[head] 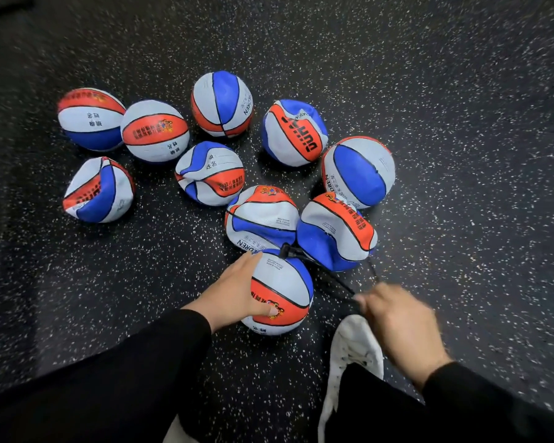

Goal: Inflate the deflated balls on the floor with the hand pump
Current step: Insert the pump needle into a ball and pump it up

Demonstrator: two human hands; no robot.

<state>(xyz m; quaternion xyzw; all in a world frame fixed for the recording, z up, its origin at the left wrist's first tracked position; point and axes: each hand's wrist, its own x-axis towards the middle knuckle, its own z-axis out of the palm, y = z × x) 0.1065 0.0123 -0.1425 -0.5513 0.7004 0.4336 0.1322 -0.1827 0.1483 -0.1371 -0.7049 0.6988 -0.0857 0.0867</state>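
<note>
Nearest, at bottom: two black sleeves, black trousers and one white lace-up sneaker planted on the black rubber floor with white speckles.

Left hand spread over the near side of a round red, white and blue rubber ball, fingers straight along its left flank, thumb pressed on the red panel; palm flat rather than clenched.

Right hand blurred, just above the sneaker's toe, fingers curled round the thin black pump hose. Hose running up and left from that fist to a black nozzle seated at the top of the held ball. Pump body hidden; cannot tell where it lies.

Just beyond, touching the held ball: two crumpled, caved-in balls of the same three colours, one on the left, one on the right, pressed side by side.

Farther out, a dented ball with handwriting lines in the middle, a badly collapsed ball well apart on the left, and a rounder blue-panelled ball on the right.

Farthest row, left to right: two plump balls touching each other, a tall ball with a blue stripe, a dented ball with bold black lettering.

No box, bag or basket anywhere; all balls loose on the floor.
</note>
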